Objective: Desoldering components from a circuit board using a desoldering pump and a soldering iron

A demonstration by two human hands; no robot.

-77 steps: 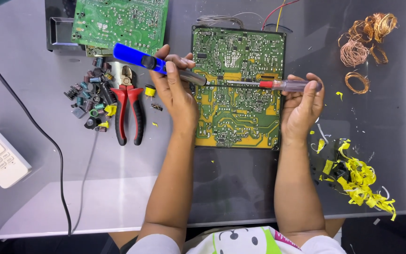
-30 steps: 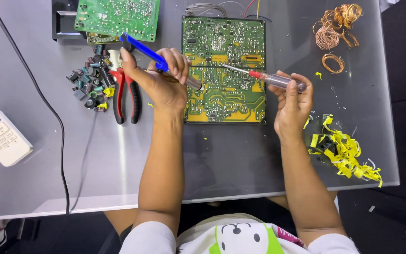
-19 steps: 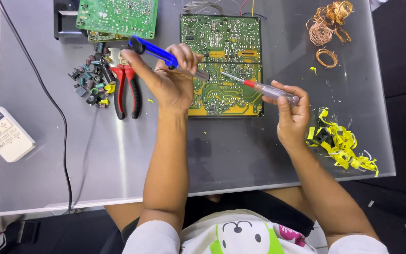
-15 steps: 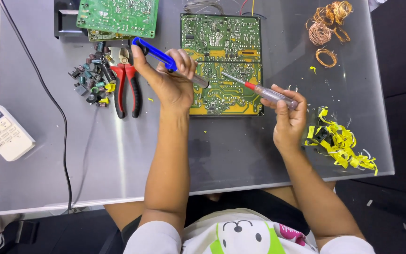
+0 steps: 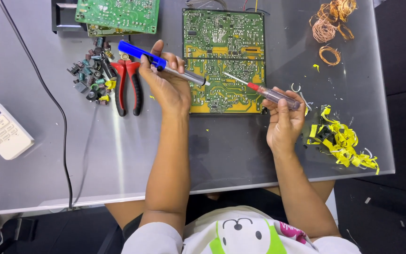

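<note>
A green and yellow circuit board (image 5: pixel 224 33) lies solder side up at the far middle of the grey table (image 5: pixel 118 155). My left hand (image 5: pixel 165 82) grips a soldering iron (image 5: pixel 139 51) with a blue handle, its metal tip resting over the board's left edge. My right hand (image 5: pixel 283 117) holds a screwdriver (image 5: pixel 269 94) with a clear and red handle. Its thin shaft points up and left onto the board's middle.
Red-handled pliers (image 5: pixel 128 84) and a pile of small loose components (image 5: pixel 90 75) lie left of the board. A second green board (image 5: pixel 118 14) sits on a black box at far left. Copper wire coils (image 5: pixel 330 23), yellow scraps (image 5: pixel 344 141), a white remote (image 5: pixel 1 129) and a black cable (image 5: pixel 62 127) surround them.
The view has shifted. My right hand has drawn back toward me, so the screwdriver now reaches the board from lower right. My left hand still holds the iron at the board's left edge.
</note>
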